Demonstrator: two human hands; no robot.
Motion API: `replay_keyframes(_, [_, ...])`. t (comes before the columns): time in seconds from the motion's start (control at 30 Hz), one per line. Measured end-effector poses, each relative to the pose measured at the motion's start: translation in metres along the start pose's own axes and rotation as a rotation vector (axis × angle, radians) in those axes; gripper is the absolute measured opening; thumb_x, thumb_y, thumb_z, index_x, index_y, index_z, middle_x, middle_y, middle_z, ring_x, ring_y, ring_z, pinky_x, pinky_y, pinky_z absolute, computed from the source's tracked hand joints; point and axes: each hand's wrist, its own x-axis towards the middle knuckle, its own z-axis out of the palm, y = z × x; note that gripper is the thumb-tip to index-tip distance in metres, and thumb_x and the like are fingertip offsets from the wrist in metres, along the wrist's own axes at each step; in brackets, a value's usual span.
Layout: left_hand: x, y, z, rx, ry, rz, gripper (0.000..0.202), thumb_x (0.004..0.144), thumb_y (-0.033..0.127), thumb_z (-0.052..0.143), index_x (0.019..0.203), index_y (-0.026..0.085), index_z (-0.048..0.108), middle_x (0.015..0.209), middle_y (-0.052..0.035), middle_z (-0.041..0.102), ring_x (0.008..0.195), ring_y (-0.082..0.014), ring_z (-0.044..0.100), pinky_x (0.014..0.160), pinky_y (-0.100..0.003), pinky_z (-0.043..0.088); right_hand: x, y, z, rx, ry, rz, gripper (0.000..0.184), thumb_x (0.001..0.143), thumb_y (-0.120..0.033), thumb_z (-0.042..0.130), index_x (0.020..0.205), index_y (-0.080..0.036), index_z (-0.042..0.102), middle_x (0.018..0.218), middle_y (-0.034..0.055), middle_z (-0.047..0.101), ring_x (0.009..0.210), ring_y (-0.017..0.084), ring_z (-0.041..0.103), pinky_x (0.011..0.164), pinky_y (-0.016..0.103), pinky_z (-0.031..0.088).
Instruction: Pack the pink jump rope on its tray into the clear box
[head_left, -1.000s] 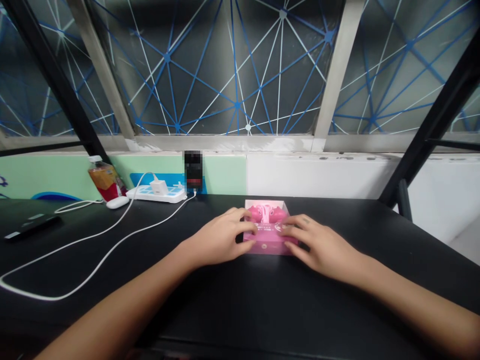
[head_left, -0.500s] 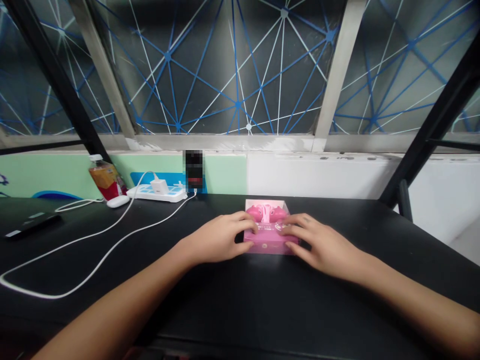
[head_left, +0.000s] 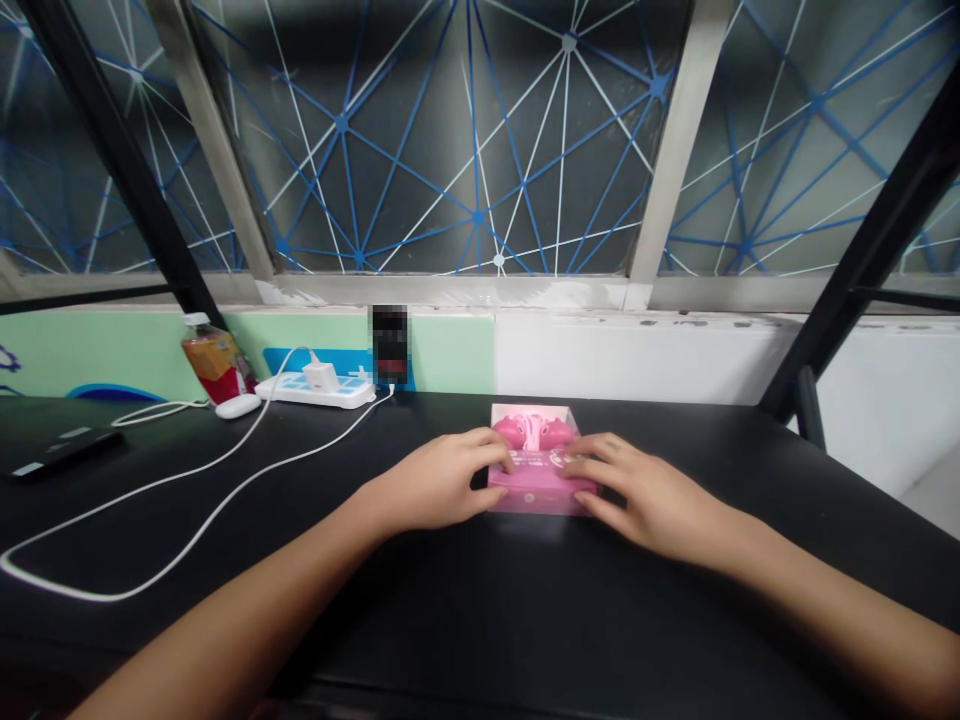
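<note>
A pink retail box (head_left: 537, 480) sits flat on the black bench (head_left: 480, 620), near the far edge and about midway along it. Its top shows two rounded pink shapes, and small print runs across its front. The left hand (head_left: 439, 482) and right hand (head_left: 637, 488) come in from either side, fingers curved over the box's top and sides, so both grips are closed on it.

Toward the far left corner of the bench lie a white power strip (head_left: 315, 392) with a plugged-in charger (head_left: 320, 376), a white mouse (head_left: 238, 406), a juice bottle (head_left: 214, 368) and a looping white cable (head_left: 172, 500). A blurred upright phone (head_left: 390, 345) stands just behind the strip.
</note>
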Motion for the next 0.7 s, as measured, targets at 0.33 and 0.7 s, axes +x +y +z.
replay_keyframes(0.33, [0.0004,-0.0001,0.0003,0.011,0.0,0.008,0.018,0.088,0.021,0.06,0.106,0.023,0.062,0.126,-0.0048,0.059,0.111,-0.0217,0.061,0.097,-0.035,0.047,-0.0004,-0.0009,-0.0028,0.002,-0.018,0.001,0.031,0.093,-0.024,0.053,0.124,-0.027,0.059,0.128,0.0081,0.058,0.124,0.026,0.05,0.094,0.046,0.054])
replay_keyframes(0.7, [0.0009,-0.0005,0.0003,0.005,-0.011,0.007,0.02,0.087,0.019,0.06,0.107,0.023,0.061,0.127,-0.0046,0.059,0.111,-0.022,0.061,0.099,-0.035,0.047,-0.0009,0.0005,-0.0017,0.004,-0.015,-0.003,0.033,0.092,-0.022,0.054,0.125,-0.027,0.058,0.128,0.0086,0.059,0.124,0.027,0.05,0.093,0.047,0.054])
